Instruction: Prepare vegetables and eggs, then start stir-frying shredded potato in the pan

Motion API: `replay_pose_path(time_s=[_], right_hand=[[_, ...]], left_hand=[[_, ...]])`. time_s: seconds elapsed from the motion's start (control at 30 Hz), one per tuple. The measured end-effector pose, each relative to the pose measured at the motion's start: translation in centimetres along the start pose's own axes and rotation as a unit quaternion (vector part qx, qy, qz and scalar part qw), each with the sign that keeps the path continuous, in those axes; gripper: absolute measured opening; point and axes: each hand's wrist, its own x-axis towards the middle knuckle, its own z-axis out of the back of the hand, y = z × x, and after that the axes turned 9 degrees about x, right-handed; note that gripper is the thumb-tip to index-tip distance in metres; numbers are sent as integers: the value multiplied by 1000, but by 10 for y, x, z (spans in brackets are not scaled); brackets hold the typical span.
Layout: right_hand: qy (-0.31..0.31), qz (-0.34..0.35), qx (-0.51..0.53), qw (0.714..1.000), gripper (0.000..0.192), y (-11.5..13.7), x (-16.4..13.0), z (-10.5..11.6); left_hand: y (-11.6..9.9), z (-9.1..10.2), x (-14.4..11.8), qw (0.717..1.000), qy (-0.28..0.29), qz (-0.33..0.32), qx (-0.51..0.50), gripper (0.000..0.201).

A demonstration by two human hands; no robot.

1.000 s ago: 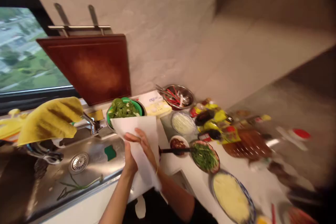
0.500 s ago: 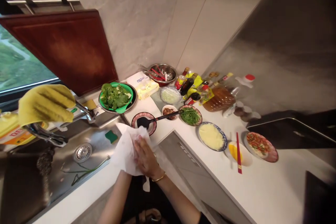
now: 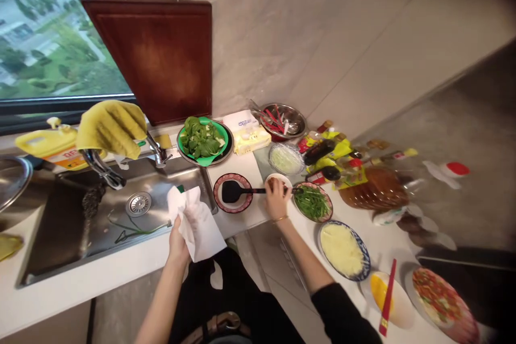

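Left hand (image 3: 179, 231) clenched, right hand (image 3: 276, 199) outstretched

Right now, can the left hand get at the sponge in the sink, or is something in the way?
Probably not freely: the left hand is closed on a white paper towel, which hangs in front of the green sponge and hides most of it. The sink around it looks open, so the towel is the main obstacle.

Left hand (image 3: 180, 232) mostly hidden behind the white paper towel (image 3: 196, 221) it grips; fingers not visible. Right hand (image 3: 276, 200) covers the spatula (image 3: 241, 192) handle end and most of the small white bowl (image 3: 278, 178), contents unreadable. Bottles (image 3: 346, 164) at right are motion-blurred, labels illegible. Red-rimmed plate (image 3: 441, 299) cut off by bottom edge. Faucet (image 3: 102, 169) top hidden under yellow glove (image 3: 110, 128).
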Motion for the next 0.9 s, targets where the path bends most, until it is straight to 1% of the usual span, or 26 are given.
replay_pose_path(time_s=[0.03,0.07,0.1,0.17,0.23,0.3,0.37,0.4,0.43,0.47,0.5,0.57,0.6,0.63,0.67,0.7,0.73,0.77,0.83,0.9], right_hand=[[16,-11,-48,999,49,-22,12,2],[35,10,-74,997,46,-39,21,3],[49,36,-91,994,40,-52,28,4],[67,94,-102,988,28,-66,33,7],[63,130,-99,984,21,-68,31,13],[40,148,-89,984,20,-66,23,22],[26,164,-77,983,21,-62,11,33],[27,170,-72,982,22,-59,3,39],[33,173,-65,982,23,-56,-6,45],[38,173,-54,983,24,-51,-17,51],[35,167,-37,985,25,-45,-29,56],[2,149,4,989,27,-31,-55,66],[-23,136,18,990,28,-24,-69,71],[-45,123,25,991,30,-16,-81,75],[-65,108,27,992,31,-9,-93,78],[-81,91,27,992,32,-3,-104,81],[-92,76,28,992,33,2,-115,83],[-100,61,31,993,33,7,-124,85],[-111,35,42,992,32,13,-141,87],[-122,13,54,991,31,18,-157,87]], left_hand=[[-3,0,1,999,-27,-18,-1,23],[-5,-1,2,998,-60,-28,7,24],[-5,-4,2,995,-92,-36,16,24],[-1,-13,3,990,-128,-43,40,25],[6,-24,5,987,-136,-53,65,26],[13,-37,10,983,-131,-75,102,30],[20,-53,13,974,-115,-104,166,35],[23,-62,15,965,-98,-127,206,39],[26,-72,16,953,-71,-162,248,42],[29,-83,16,933,-39,-205,292,44],[32,-93,16,907,-5,-254,336,45],[36,-112,15,839,48,-342,421,47],[37,-120,13,807,64,-370,455,47],[38,-126,12,782,74,-388,482,47],[38,-131,10,765,84,-398,499,47],[39,-134,8,758,92,-403,505,47],[39,-135,6,758,98,-405,502,48],[39,-136,4,765,101,-403,493,50],[37,-135,3,789,93,-389,467,54],[31,-133,8,819,84,-361,439,53]])
